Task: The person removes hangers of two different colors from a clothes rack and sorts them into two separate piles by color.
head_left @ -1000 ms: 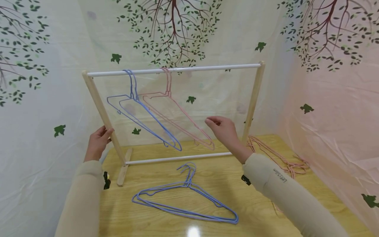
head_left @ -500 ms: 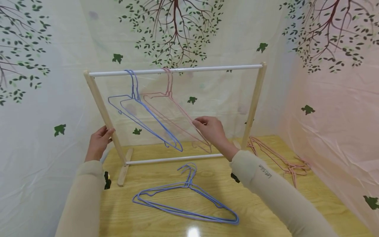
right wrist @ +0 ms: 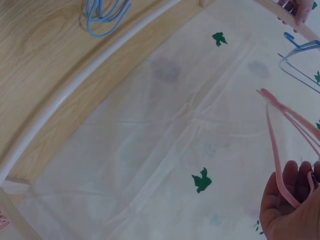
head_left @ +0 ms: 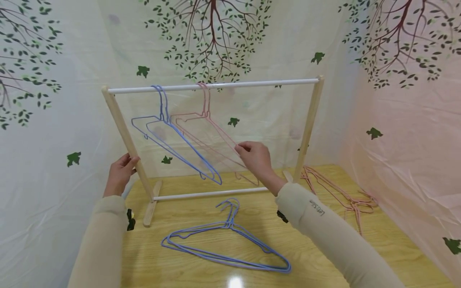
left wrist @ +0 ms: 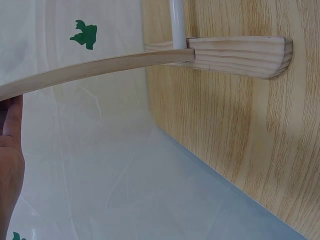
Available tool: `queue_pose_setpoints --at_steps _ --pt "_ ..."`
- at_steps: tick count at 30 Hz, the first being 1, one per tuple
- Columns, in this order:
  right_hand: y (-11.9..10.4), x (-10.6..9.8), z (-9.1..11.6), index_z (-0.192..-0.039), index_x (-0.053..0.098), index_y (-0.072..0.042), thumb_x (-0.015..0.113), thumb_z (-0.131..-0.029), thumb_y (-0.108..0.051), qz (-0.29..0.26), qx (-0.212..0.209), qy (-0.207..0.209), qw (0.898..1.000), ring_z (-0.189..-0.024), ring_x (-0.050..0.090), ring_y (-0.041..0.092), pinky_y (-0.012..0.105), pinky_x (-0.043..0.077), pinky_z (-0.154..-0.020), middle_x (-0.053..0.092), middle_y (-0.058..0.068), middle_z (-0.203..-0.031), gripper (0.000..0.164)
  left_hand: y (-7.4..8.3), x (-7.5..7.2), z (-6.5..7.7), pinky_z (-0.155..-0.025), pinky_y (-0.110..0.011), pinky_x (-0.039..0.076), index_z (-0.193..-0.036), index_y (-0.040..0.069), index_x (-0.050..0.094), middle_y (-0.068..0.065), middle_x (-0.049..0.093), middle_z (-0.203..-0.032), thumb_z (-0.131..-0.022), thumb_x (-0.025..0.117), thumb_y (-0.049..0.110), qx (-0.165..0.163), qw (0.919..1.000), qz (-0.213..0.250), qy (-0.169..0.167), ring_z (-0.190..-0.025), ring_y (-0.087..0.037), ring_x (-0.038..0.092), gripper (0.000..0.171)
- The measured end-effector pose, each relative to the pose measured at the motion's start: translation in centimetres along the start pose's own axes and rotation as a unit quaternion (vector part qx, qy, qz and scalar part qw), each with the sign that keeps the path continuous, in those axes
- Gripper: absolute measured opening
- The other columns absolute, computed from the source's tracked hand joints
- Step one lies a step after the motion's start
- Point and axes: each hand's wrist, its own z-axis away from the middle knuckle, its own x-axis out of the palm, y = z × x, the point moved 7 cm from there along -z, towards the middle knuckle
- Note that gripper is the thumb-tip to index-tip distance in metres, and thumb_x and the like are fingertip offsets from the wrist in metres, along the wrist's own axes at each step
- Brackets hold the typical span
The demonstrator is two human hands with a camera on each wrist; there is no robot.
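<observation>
My left hand point(head_left: 120, 174) grips the left wooden post point(head_left: 123, 130) of a small hanging rack. In the left wrist view, its fingers point(left wrist: 14, 117) lie against that post. With curled fingers, my right hand point(head_left: 255, 158) pinches the sloping arm of a pink hanger point(right wrist: 274, 145), one of two hooked over the rack's white top rail point(head_left: 259, 84). The hand covers part of the pink hangers' lower right end in the head view. To their left, two blue hangers point(head_left: 162, 117) hang from the same rail.
Several blue hangers point(head_left: 229, 225) lie stacked on the wooden table point(head_left: 144, 260) in front of the rack. A heap of pink hangers point(head_left: 354, 205) lies at the right. The rack's white lower bar point(head_left: 209, 194) runs low above the table, with a patterned curtain behind.
My right hand has moved left to the pink hanger's arm and taken hold of it. The pink hangers have swung slightly. The left hand stays on the post.
</observation>
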Motion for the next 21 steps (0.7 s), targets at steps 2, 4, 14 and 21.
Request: queue_pose_setpoints --at_steps 2,4,14,21 --pt "0.0 -0.4 0.0 -0.109 0.078 -0.01 0.066 -0.097 -0.029 -0.002 -0.005 0.021 1.0 -0.08 0.066 0.017 0.034 0.056 -0.072 0.074 0.003 -0.095 0.024 -0.1 0.0 0.0 -0.09 -0.02 0.054 -0.148 -0.001 0.043 0.018 0.057 -0.1 -0.103 0.056 0.03 -0.002 1.0 -0.001 0.001 -0.095 0.002 0.057 0.056" --pt "0.0 -0.7 0.1 -0.108 0.078 -0.01 0.067 -0.097 -0.029 -0.005 -0.008 0.039 0.999 -0.078 0.066 0.017 0.033 0.055 -0.07 0.074 0.003 -0.093 0.025 -0.1 0.0 0.0 -0.091 -0.021 0.054 -0.148 -0.001 0.043 0.019 0.057 -0.1 -0.103 0.056 0.03 -0.003 1.0 -0.003 0.002 -0.095 0.002 0.057 0.056" --pt "0.4 -2.8 0.4 -0.106 0.079 -0.008 0.069 -0.095 -0.026 -0.027 -0.022 0.107 0.994 -0.078 0.066 0.019 0.032 0.053 -0.069 0.074 0.007 -0.092 0.023 0.0 0.1 -0.2 -0.079 -0.01 0.053 -0.146 -0.003 0.046 0.019 0.059 -0.098 -0.102 0.058 0.029 0.01 0.9998 0.015 -0.001 -0.093 0.004 0.058 0.055" --pt "1.6 -4.1 0.6 -0.106 0.078 -0.007 0.07 -0.095 -0.023 -0.037 -0.034 0.131 0.99 -0.078 0.066 0.018 0.03 0.053 -0.067 0.074 0.007 -0.093 0.021 0.0 0.1 -0.2 -0.08 -0.012 0.054 -0.146 -0.001 0.046 0.018 0.059 -0.1 -0.101 0.059 0.032 0.002 0.9999 0.014 -0.001 -0.094 0.002 0.057 0.057"
